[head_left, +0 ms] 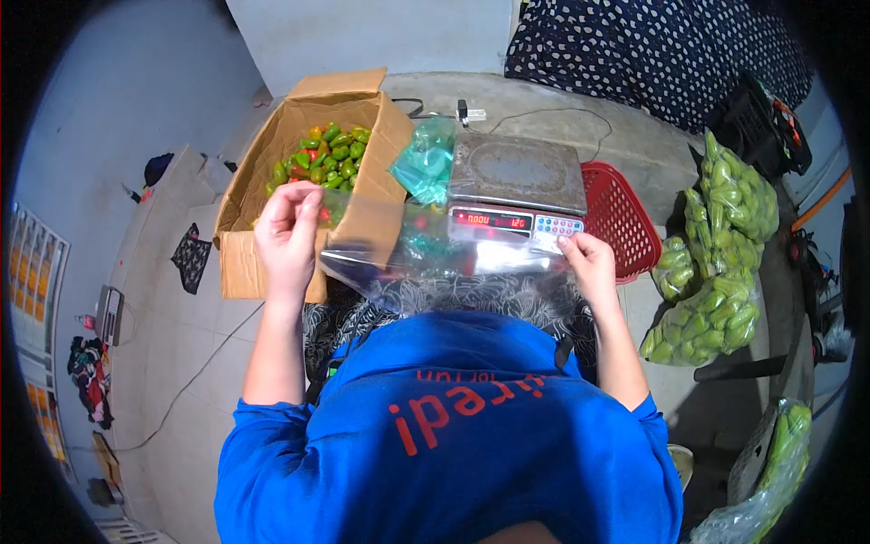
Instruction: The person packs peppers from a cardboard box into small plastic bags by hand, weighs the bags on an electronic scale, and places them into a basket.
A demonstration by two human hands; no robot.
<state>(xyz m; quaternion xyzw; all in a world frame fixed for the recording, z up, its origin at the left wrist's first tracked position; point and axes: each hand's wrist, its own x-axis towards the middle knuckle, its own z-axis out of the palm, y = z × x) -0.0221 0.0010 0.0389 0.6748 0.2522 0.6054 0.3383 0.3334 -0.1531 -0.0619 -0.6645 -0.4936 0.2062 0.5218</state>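
Note:
A clear plastic bag (426, 261) is stretched flat between my two hands, above my lap. My left hand (288, 238) pinches its left end, beside an open cardboard box (237, 265). Small green and red peppers (333, 156) lie inside that box. At the bag's right end, the fingers of my right hand (591, 265) are closed on the edge. They are close to the keypad of a digital scale (518, 177). Red digits glow on the scale's display, and its metal platform bears nothing.
A crumpled green plastic bag (426, 163) sits between box and scale. Right of the scale is a red perforated basket (620, 218). Several clear bags of long green vegetables (711, 313) rest on the floor at right. A cable (195, 390) crosses the tiles at left.

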